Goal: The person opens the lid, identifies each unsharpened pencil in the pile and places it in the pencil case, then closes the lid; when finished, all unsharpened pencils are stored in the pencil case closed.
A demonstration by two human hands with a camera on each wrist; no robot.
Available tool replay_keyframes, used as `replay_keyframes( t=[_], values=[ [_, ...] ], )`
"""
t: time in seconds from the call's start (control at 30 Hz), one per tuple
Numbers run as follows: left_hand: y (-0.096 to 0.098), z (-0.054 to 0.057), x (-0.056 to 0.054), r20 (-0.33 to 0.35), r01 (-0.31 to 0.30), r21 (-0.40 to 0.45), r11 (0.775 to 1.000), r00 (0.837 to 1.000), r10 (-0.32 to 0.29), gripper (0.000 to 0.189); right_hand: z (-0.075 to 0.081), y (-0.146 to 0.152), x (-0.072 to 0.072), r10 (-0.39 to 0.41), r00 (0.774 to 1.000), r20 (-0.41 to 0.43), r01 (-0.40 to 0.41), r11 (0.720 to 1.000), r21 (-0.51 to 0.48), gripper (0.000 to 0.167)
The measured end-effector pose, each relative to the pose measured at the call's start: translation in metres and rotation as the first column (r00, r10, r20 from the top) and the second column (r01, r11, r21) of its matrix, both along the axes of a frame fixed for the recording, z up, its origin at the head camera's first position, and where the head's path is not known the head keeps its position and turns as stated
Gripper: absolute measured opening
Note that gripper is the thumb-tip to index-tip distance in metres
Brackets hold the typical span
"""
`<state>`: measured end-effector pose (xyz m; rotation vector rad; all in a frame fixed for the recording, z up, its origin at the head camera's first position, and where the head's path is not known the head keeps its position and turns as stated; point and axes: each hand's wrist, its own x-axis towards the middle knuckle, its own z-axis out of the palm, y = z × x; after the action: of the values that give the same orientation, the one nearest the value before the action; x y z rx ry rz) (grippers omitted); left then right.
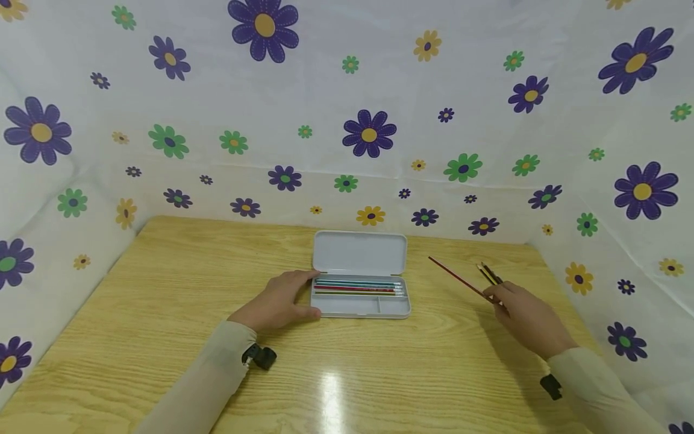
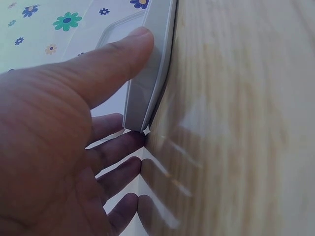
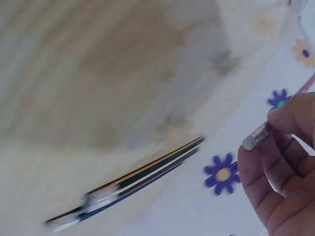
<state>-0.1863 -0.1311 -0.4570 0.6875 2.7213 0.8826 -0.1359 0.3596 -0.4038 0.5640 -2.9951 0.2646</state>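
Observation:
My left hand [image 1: 276, 301] holds the left end of an open white pencil case [image 1: 347, 315], thumb along its front wall and fingers at the far corner. In the left wrist view the thumb lies against the case [image 2: 151, 73], with the other fingertips low beside the table. Inside, several pencils [image 1: 355, 288] in teal, red and dark stripes lie side by side, eraser ends right. Off to the right, my right hand [image 1: 531, 316] pinches a dark red pencil [image 1: 455, 276] near its eraser end [image 3: 257, 136], above the table. Black-and-yellow striped pencils [image 3: 140, 177] lie below that hand, partly hidden in the head view.
The wooden table [image 1: 179, 289] is enclosed at the back and sides by white cloth [image 1: 303, 90] printed with flowers. The case's raised lid [image 1: 360, 253] leans back behind its tray. A low divider [image 1: 379, 304] splits the front compartment.

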Motion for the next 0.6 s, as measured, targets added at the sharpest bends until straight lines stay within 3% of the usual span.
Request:
replay_keyframes(
  t=[0.27,0.6],
  values=[
    [-0.001,-0.001,-0.001,0.003,0.008,0.012,1.000,1.000,-0.008,0.088,0.007,-0.046,-0.011,0.116,0.987,-0.112,-0.116,0.993,0.001,0.025],
    [-0.001,-0.002,-0.002,0.012,0.002,-0.002,1.000,1.000,-0.002,0.089,0.003,-0.104,-0.032,0.203,0.971,-0.127,-0.206,0.978,-0.015,0.021]
  ],
)
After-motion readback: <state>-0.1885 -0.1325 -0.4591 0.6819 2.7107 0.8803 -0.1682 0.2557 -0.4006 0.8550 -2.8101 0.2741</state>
